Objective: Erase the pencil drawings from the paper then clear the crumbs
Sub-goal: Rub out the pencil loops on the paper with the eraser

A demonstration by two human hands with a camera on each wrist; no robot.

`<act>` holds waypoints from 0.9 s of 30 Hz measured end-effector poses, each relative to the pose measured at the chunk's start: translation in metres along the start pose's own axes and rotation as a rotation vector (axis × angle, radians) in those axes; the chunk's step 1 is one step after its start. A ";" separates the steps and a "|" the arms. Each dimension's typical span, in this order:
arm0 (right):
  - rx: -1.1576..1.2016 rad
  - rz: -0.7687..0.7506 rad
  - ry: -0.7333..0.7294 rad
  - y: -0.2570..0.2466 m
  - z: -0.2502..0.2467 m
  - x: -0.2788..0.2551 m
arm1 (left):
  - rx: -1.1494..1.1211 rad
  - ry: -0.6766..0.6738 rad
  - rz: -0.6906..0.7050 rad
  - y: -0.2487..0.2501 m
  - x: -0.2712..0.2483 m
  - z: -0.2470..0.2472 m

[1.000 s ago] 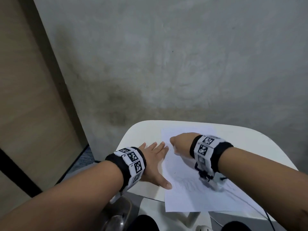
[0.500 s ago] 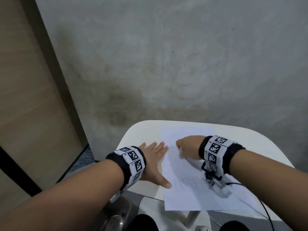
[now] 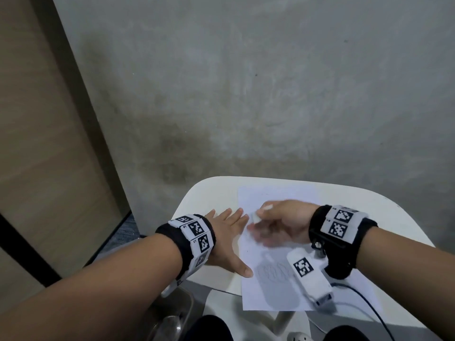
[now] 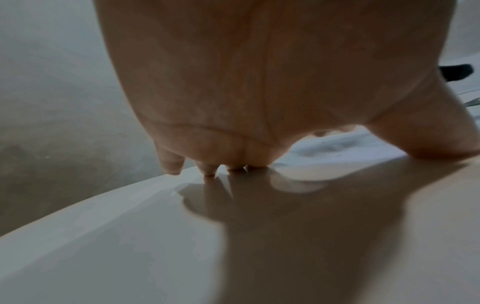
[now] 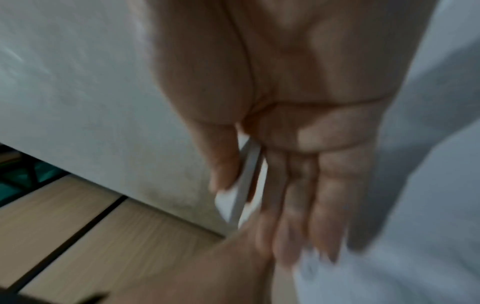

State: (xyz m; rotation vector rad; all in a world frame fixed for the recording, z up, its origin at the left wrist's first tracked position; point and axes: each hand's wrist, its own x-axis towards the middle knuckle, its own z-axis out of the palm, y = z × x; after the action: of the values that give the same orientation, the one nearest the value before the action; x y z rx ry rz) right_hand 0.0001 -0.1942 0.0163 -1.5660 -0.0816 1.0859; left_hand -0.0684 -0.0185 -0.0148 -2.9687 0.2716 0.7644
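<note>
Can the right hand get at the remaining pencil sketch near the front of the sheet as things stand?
Probably yes. The pencil sketch lies uncovered on the paper; the right hand, pinching the eraser, is just beyond it. The left hand lies flat beside the sketch, thumb tip close but not on it.

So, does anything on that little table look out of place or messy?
Only slightly: the paper lies a bit askew, its near edge overhanging the table. A pencil drawing remains. No tears or spills show.

right hand (image 3: 283,225) pinching eraser (image 3: 256,217), above paper (image 3: 275,289)
</note>
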 end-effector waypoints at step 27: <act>-1.739 -0.113 0.217 -0.009 0.045 -0.003 | -0.056 0.054 0.026 0.007 0.017 -0.017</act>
State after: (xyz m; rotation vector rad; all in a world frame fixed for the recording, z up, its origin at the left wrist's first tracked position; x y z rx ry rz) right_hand -0.0264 -0.1597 0.0301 -3.0908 -1.2025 0.6024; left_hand -0.0468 -0.0295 -0.0082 -3.0474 0.2966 0.7070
